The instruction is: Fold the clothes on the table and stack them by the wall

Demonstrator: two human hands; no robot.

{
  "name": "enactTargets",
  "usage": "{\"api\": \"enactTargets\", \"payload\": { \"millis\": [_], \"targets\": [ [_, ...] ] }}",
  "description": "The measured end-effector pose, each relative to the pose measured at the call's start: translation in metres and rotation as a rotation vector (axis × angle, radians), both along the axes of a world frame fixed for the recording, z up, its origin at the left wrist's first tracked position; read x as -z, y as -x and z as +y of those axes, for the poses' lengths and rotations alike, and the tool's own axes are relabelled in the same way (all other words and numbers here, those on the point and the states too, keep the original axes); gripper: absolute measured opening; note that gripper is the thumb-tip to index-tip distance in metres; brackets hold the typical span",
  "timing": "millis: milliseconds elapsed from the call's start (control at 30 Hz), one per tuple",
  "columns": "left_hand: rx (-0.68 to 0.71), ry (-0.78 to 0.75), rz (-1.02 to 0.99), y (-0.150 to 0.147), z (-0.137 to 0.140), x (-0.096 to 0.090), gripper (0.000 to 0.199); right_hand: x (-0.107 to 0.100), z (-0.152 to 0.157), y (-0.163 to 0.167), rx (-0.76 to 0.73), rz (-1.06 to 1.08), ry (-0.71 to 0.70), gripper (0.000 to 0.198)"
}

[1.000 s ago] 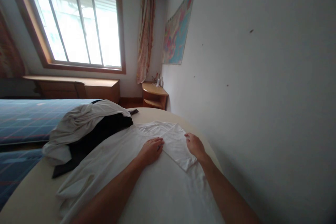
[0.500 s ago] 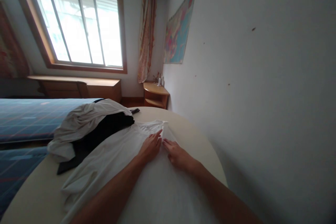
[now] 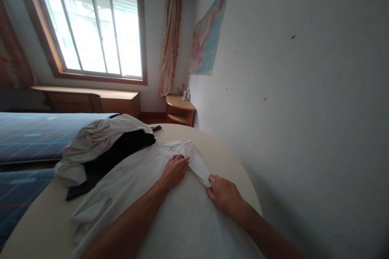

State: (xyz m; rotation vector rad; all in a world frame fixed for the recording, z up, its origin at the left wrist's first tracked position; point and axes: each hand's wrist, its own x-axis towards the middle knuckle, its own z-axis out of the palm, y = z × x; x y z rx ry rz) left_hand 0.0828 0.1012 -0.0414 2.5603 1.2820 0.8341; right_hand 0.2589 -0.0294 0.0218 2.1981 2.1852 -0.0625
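Note:
A white shirt (image 3: 179,214) lies spread on a round table, its neckline at the far end and a sleeve bunched on the left. Near the neckline, my left hand (image 3: 175,170) is closed on the cloth, fingertips at a fold along the right shoulder. My right hand (image 3: 225,194) pinches the folded right edge of the same shirt, lower and farther right. Between the two hands a strip of folded fabric runs at a slant. Both thumbs are largely hidden.
The pale round table (image 3: 219,145) stands close to the white wall (image 3: 304,137) on my right. Heaped at its left are a grey-white garment (image 3: 100,137) and black cloth (image 3: 121,156). Beyond is a blue plaid bed (image 3: 27,141); a corner shelf (image 3: 180,103) stands at the back.
My right hand has moved right and toward me, drawing the shirt's edge with it. My left hand stays near the neckline, its fingers now more curled.

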Motion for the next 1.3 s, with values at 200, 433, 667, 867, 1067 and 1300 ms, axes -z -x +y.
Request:
{"api": "enactTargets", "payload": {
  "millis": [200,433,667,867,1067,1300],
  "targets": [
    [-0.062,0.035,-0.130,0.001,0.013,0.003,0.045,-0.022,-0.006,0.020,-0.025,0.322,-0.093,0.032],
    [-0.147,0.080,-0.131,0.003,0.023,0.010,0.034,0.005,-0.008,0.037,-0.190,0.471,0.020,0.040],
    [-0.259,0.133,-0.060,0.003,0.023,0.011,0.047,0.002,0.000,0.041,-0.223,0.403,0.006,0.028],
    [-0.260,0.133,0.076,0.001,0.016,0.010,0.052,-0.001,0.066,0.027,-0.072,0.266,-0.091,0.028],
    [-0.233,0.118,0.111,0.003,0.013,0.007,0.053,0.000,0.149,0.017,0.040,0.201,-0.147,0.039],
    [-0.218,0.145,0.090,0.004,0.011,0.002,0.053,0.007,0.210,0.022,0.072,0.103,-0.137,0.041]
  ]
}}
